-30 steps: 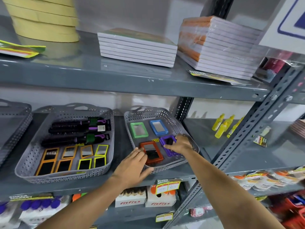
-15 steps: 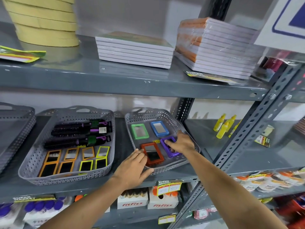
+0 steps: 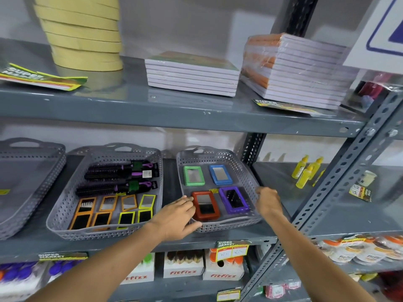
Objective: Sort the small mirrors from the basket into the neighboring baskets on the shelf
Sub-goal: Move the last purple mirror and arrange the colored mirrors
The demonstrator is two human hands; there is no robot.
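Note:
A grey perforated basket [image 3: 246, 177] on the middle shelf holds a green mirror [image 3: 194, 175], a blue mirror [image 3: 220, 174], a red mirror [image 3: 205, 205] and a purple mirror [image 3: 234, 199], all lying flat. My left hand [image 3: 176, 216] grips its front left corner, fingers inside against the red mirror's edge, thumb over the front rim. My right hand [image 3: 267, 201] curls on the right rim, beside the purple mirror. The neighbouring middle basket [image 3: 65, 205] holds hairbrushes [image 3: 117, 171] and several small orange- and yellow-framed mirrors [image 3: 128, 202].
A third grey basket [image 3: 32, 192] stands at the far left. Yellow bottles [image 3: 305, 173] sit right of the slotted upright [image 3: 340, 184]. The shelf above carries notebook stacks [image 3: 192, 73] and tape rolls [image 3: 85, 35]. Boxed goods fill the shelf below.
My right hand has left the purple mirror and moved right onto the basket's rim. The basket has turned to sit straighter on the shelf. My left hand has stayed at the front corner.

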